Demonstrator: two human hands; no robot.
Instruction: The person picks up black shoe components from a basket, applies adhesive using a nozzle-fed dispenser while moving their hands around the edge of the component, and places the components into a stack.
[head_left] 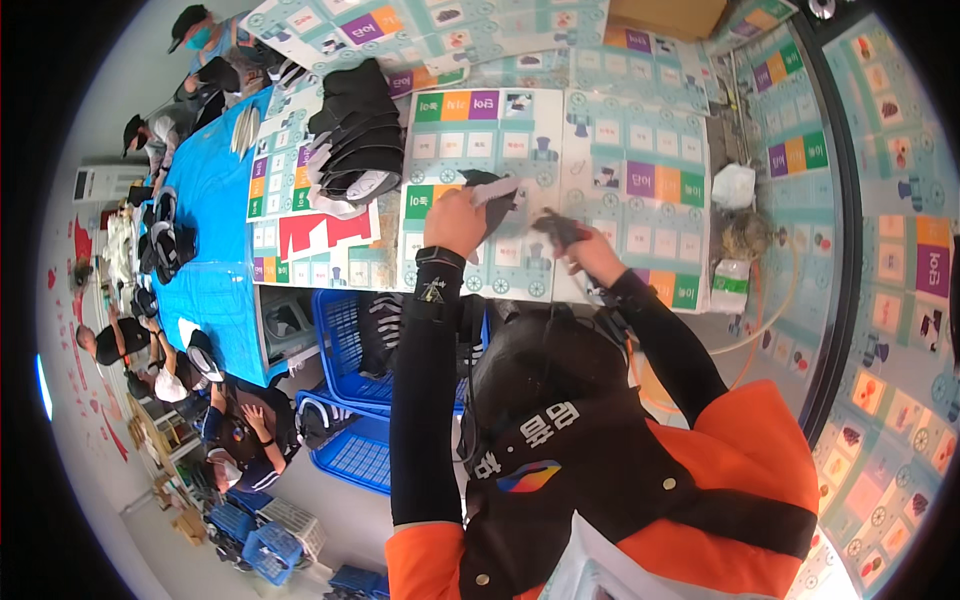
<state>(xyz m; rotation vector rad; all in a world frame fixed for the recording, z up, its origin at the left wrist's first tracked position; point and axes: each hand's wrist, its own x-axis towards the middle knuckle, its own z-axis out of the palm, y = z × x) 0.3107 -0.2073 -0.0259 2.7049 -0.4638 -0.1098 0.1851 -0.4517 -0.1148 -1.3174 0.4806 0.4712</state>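
Note:
My left hand (456, 224) is closed on a small black shoe upper (497, 212) with a light grey edge, above the patterned tabletop. To its right, my right hand (597, 256) grips a dark hand tool (560, 230) with a reddish part. Its tip points toward the shoe upper but stays apart from it; the tool's exact kind is blurred. Left of my hands lies a stack of black shoe uppers (358, 135) with pale linings. Below that stack, a red and white sheet (328, 232) lies flat on the table.
Blue baskets (350, 350) with shoe parts stand below the table edge, left of my apron. An orange hose (752, 345) hangs at the right, near a white-and-green packet (732, 280). Across a blue-covered table (205, 290) at the left, other people work among shoes.

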